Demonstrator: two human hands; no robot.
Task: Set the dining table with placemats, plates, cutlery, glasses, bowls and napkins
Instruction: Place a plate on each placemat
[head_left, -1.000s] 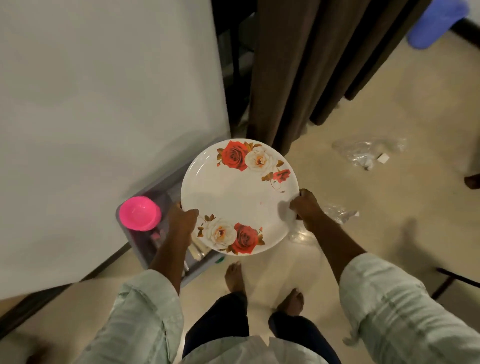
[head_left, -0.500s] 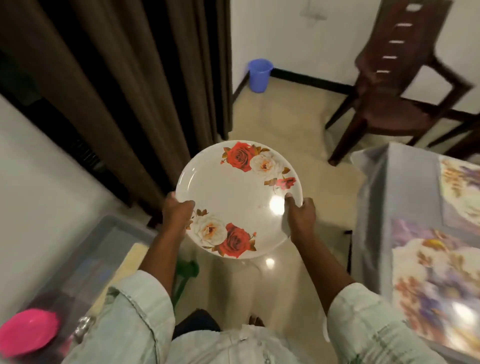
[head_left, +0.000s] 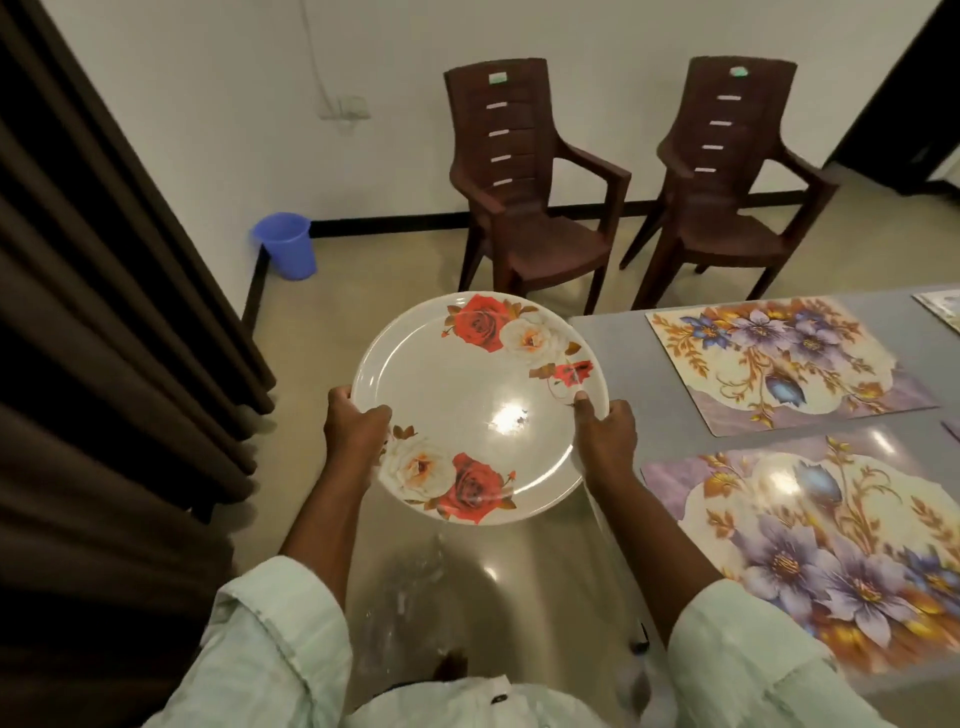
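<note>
At frame centre we hold a rose-patterned plate (head_left: 480, 408) level by its rim, left hand (head_left: 353, 423) and right hand (head_left: 605, 434) each pinching an edge, carrying it; next, we judge, onto the nearest of 2 floral placemats (head_left: 831, 545) lower right.

No text, label or number can be read anywhere

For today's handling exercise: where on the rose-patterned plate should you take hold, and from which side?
Take the plate by its raised rim at two opposite edges, coming in from the left and the right. It is wide, shallow and held level, so a grip on both sides balances it. The left hand and right hand do this: thumbs on top, fingers underneath.
</note>
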